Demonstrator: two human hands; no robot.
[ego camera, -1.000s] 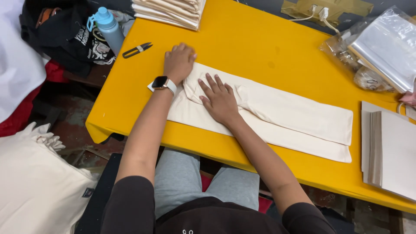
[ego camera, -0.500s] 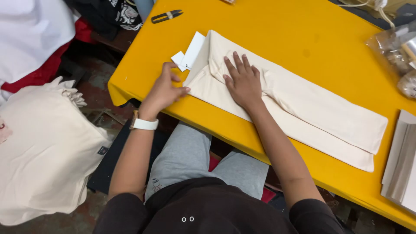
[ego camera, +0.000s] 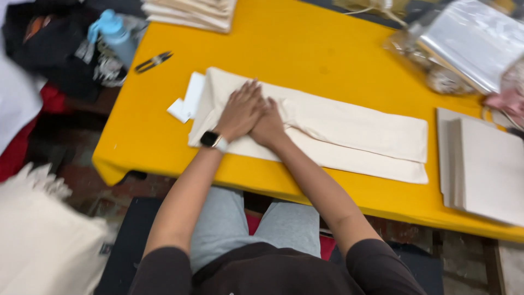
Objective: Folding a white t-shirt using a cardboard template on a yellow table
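Observation:
A folded cream cloth bag (ego camera: 349,131) lies lengthwise on the yellow table (ego camera: 305,54). Both hands rest flat on its left part, side by side and touching. My left hand (ego camera: 240,109), with a dark watch on the wrist, presses the cloth with fingers spread. My right hand (ego camera: 268,124) lies flat just right of it, over the bag's handle. A white paper tag (ego camera: 188,101) sticks out from under the bag's left end.
Small black snips (ego camera: 153,61) lie at the table's left. A blue bottle (ego camera: 115,36) sits on dark bags off the left edge. Folded cream bags (ego camera: 194,12) are stacked at the back, grey boards (ego camera: 483,161) at right, plastic-wrapped packs (ego camera: 469,41) at back right.
My left hand left the table's edge and the white tag and came onto the cloth beside my right hand. The camera view shifted right and up.

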